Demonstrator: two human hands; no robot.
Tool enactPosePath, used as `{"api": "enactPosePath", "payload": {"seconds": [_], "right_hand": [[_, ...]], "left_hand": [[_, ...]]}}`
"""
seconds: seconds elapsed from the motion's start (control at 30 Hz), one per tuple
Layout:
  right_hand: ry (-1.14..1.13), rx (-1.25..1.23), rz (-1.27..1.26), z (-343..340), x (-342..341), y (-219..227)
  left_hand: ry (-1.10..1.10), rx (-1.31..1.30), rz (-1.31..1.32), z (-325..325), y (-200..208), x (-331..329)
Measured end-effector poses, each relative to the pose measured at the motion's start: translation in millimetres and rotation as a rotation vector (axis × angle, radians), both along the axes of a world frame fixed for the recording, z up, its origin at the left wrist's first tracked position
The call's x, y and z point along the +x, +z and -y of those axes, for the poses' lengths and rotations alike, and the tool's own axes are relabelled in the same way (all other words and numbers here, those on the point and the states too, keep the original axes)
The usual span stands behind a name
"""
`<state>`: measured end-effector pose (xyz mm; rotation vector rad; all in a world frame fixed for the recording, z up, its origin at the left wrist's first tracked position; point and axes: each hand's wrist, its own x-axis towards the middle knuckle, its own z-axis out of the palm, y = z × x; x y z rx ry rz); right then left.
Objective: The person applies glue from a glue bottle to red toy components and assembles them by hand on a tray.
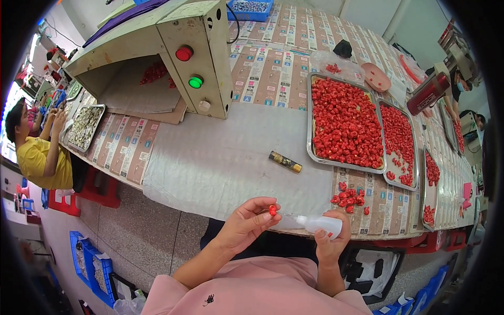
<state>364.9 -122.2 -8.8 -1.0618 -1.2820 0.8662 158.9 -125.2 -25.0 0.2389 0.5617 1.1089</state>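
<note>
Between the thumb and fingers of my left hand (251,220) is a small shiny red piece (272,210), too small to name. My right hand (334,239) is wrapped round a white squeeze bottle (321,226), which lies nearly level with its narrow tip pointing left, close to the red piece. Whether tip and piece touch, I cannot tell. Both hands are at the table's near edge. A loose cluster of similar red pieces (349,198) lies beyond my right hand. Past it stands a metal tray (310,137) heaped with many more.
A dark and gold cylinder (285,161) lies on the grey sheet (226,152). At the back left stands a metal machine (197,31) with red and green buttons. More trays (416,173), a pink dish (376,77) and a red flask (429,93) are at right. A person in yellow (44,157) sits left.
</note>
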Motion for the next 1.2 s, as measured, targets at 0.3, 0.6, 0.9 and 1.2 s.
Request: {"api": "enactPosePath", "payload": {"seconds": [0.3, 0.6, 0.9, 1.2], "right_hand": [[0.028, 0.023, 0.081, 2, 1, 1], [0.010, 0.025, 0.118, 5, 2, 1], [0.003, 0.054, 0.166, 5, 4, 1], [0.007, 0.068, 0.179, 4, 4, 1]], "left_hand": [[0.014, -0.019, -0.068, 1, 3, 5], [0.035, -0.010, -0.121, 1, -1, 9], [0.052, 0.010, -0.160, 0, -3, 11], [0.047, 0.010, -0.130, 0, -2, 11]]}}
